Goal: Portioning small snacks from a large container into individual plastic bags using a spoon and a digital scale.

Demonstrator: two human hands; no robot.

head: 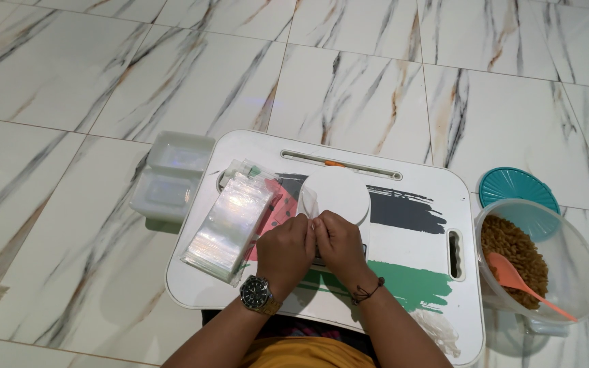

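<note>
Head view: white rounded plastic lap worktop [240, 300] painted with black, green and red brush bands. Stack of glossy clear cellophane bags [230, 228] lies at its left. Left hand [285, 252] and right hand [339, 244], grips closed, pinch one small clear plastic bag [310, 204] at centre. Right: clear round tub of brown pasta [538, 262], orange plastic spoon [523, 283], teal ribbed lid [516, 187].

You are sitting on the floor of a home, it seems: glossy white marble-look tiles [349, 95] with grey and rust veins spread all around you. A small white lap table [417, 177] serves as your work surface, and household plastic food containers [172, 177] rest directly on the tiles beside it.
</note>
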